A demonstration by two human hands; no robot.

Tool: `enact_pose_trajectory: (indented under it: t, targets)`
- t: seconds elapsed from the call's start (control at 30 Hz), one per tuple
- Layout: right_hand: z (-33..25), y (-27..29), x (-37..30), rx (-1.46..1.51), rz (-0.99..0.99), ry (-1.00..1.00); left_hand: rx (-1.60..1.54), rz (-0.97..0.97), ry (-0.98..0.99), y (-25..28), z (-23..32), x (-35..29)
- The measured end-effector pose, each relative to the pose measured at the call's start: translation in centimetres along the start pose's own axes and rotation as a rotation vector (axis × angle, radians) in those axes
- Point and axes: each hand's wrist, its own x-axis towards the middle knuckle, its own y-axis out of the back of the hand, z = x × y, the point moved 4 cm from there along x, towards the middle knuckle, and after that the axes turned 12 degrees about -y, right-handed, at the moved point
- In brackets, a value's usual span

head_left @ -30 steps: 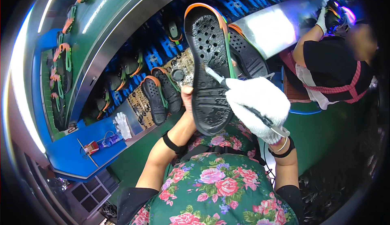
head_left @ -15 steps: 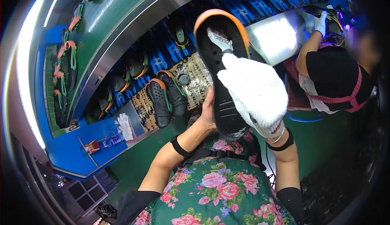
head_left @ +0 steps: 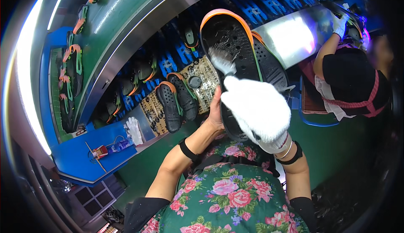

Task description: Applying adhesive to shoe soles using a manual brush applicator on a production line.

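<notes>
My bare left hand [head_left: 215,111] grips the left edge of a black shoe sole [head_left: 242,43] with an orange rim and small holes. It is held up in front of me, toe end away. My right hand [head_left: 259,111], in a white knitted glove, is closed on a brush [head_left: 223,60] whose pale bristles lie on the sole's inner face near its left edge. Wet-looking streaks show on that face. Behind it to the right, a second black sole [head_left: 269,64] is partly hidden; what supports it I cannot tell.
Two more soles [head_left: 169,107] lie on a taped cardboard sheet [head_left: 151,113] beside a round black lid [head_left: 195,82]. Blue racks [head_left: 254,14] run along the conveyor behind. A white glove [head_left: 134,131] and bottle [head_left: 121,145] rest on the blue table. A co-worker [head_left: 345,73] sits at right.
The brush and my gloved hand have come down and left across the sole. More of the second sole now shows at the right. My left hand keeps its hold.
</notes>
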Motion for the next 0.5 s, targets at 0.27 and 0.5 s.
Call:
enact_pose_trajectory:
  t: [0.27, 0.5]
  targets:
    - [-1.3, 2.7, 2.9, 0.083, 0.041, 0.097, -0.222, -0.05, -0.059, -1.1, 0.9, 0.8]
    - [-0.6, 2.8, 3.1, 0.437, 0.005, 0.072, -0.182, 0.034, -0.094, -2.2, 1.5, 1.8]
